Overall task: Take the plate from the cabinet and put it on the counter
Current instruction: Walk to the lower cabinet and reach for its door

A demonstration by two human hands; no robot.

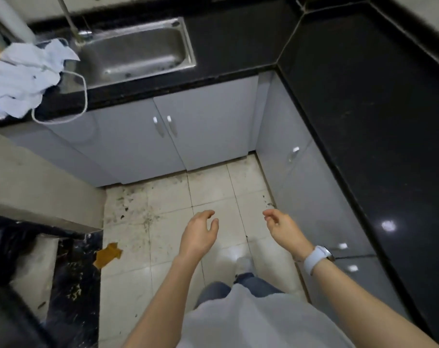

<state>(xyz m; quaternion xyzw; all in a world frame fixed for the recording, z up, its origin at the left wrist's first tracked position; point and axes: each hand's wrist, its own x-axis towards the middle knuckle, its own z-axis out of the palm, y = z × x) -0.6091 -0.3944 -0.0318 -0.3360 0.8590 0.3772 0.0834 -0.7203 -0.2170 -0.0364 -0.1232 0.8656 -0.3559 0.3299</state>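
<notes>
Black counter w/ cabinet doors seemingly shut; left hand, right hand open, empty.

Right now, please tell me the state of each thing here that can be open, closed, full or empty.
Left hand: open, empty.
Right hand: open, empty.
Cabinet doors under the sink: both closed.
Side cabinet door: closed.
Sink: no dishes, no running water seen.
Counter: bare on the right; no plate on it.
Cloth: crumpled beside the sink.

counter black | cabinet doors pale grey | floor white, dark-speckled
</notes>
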